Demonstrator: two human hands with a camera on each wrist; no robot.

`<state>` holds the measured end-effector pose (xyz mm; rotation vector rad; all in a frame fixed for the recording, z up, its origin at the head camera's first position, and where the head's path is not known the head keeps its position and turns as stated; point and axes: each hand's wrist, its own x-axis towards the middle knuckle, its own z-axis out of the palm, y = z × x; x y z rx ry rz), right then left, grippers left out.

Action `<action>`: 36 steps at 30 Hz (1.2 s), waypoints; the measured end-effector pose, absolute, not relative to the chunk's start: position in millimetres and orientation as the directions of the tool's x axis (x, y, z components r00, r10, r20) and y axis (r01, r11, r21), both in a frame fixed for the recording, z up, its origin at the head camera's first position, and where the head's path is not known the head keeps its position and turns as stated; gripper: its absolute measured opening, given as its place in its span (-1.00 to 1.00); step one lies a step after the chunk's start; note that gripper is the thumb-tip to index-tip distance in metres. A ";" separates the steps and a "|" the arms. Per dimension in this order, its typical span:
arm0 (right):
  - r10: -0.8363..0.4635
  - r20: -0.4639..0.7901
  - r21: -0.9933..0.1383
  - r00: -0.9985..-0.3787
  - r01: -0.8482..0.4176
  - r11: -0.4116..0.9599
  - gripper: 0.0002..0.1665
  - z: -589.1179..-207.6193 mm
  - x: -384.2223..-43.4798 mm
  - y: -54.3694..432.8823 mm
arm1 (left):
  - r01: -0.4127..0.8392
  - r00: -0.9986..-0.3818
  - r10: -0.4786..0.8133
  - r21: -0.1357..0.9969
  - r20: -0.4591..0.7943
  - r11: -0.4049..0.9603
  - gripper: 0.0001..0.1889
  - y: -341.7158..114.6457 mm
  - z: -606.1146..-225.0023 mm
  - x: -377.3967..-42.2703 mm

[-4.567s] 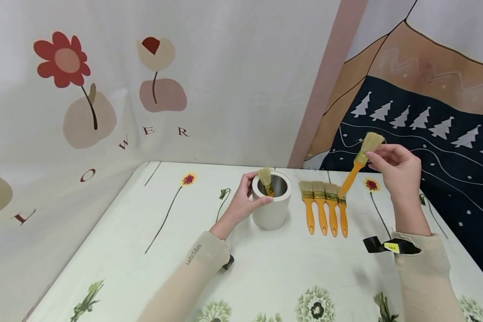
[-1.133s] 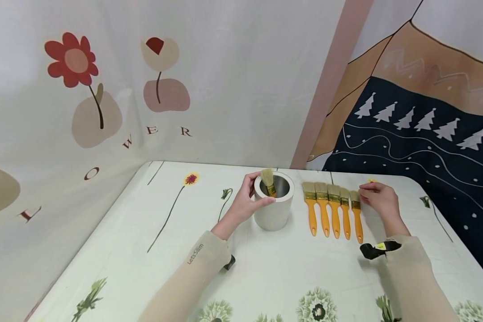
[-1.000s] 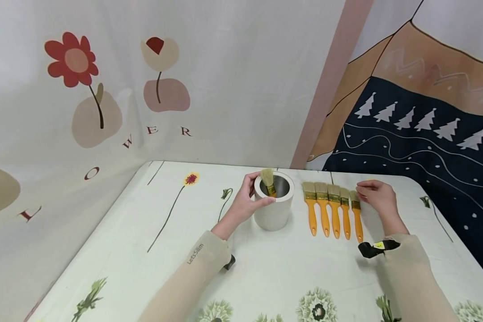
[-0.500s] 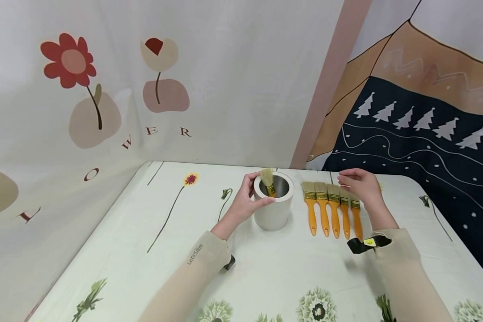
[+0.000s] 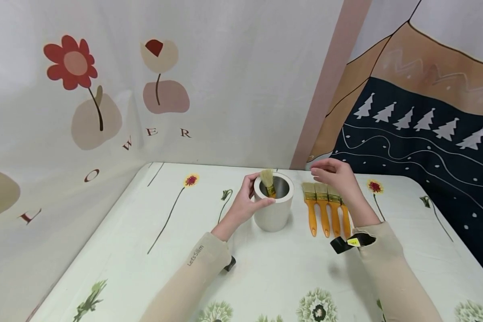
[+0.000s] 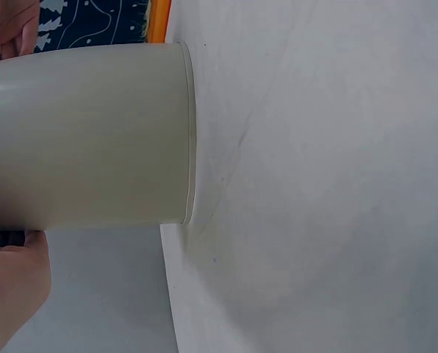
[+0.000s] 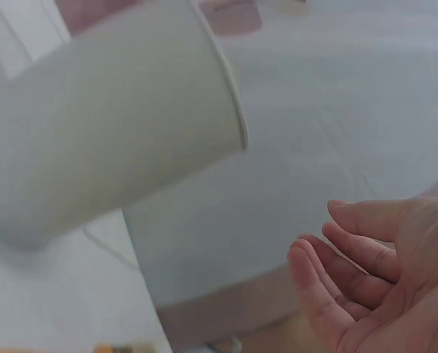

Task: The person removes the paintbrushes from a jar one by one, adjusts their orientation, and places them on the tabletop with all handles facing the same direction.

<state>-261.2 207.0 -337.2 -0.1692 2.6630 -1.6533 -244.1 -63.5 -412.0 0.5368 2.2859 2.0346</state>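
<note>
My left hand (image 5: 243, 205) grips the pale cylindrical holder (image 5: 271, 217) at its rim, thumb on the near side and fingers on the far left. A paintbrush (image 5: 267, 179) stands in it, bristles up, leaning left. In the left wrist view, the holder's wall (image 6: 87, 140) fills the upper left, with my hand (image 6: 13, 294) below it. My right hand (image 5: 338, 176) hovers over several paintbrushes (image 5: 323, 210) lying in a row, its fingers loosely bent and holding nothing. It hides the row's right end. The right wrist view shows that hand (image 7: 373, 279) beside the holder (image 7: 116, 110).
A white flower-printed cloth (image 5: 281, 273) covers the table. Behind it hangs a printed curtain (image 5: 233, 89), with a dark tree-patterned section (image 5: 418, 143) at the right. A black strap (image 5: 340, 245) sits at the right cuff.
The paintbrush my right hand held up has been laid at the row's right end and let go. That hand has since moved left over the row. The left hand stays on the holder.
</note>
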 end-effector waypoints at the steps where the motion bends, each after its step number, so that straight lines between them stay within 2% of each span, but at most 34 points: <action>1: -0.108 0.054 -0.894 -0.993 -0.096 0.437 -0.48 -334.4 -260.3 202.6 | 0.226 -0.941 0.277 0.970 0.196 0.083 -0.01 -63.5 -412.1 -244.2; 13: -0.207 0.094 -0.890 -0.974 -0.176 0.421 -0.53 -324.1 -259.4 162.4 | 0.240 -0.938 0.276 0.967 0.208 0.087 -0.01 -62.7 -412.7 -245.0; 23: -0.297 0.119 -0.883 -0.947 -0.238 0.405 -0.55 -330.7 -260.6 132.3 | 0.240 -0.941 0.267 0.967 0.208 0.091 -0.18 -61.4 -412.3 -244.5; 27: -0.307 0.160 -0.859 -0.938 -0.285 0.424 -0.51 -335.0 -259.8 124.2 | 0.233 -0.941 0.272 0.968 0.200 0.094 -0.18 -61.2 -412.8 -244.5; 36: -0.301 0.164 -0.823 -0.939 -0.299 0.484 -0.50 -339.7 -259.3 111.4 | 0.229 -0.940 0.281 0.969 0.194 0.097 -0.19 -62.9 -413.7 -245.9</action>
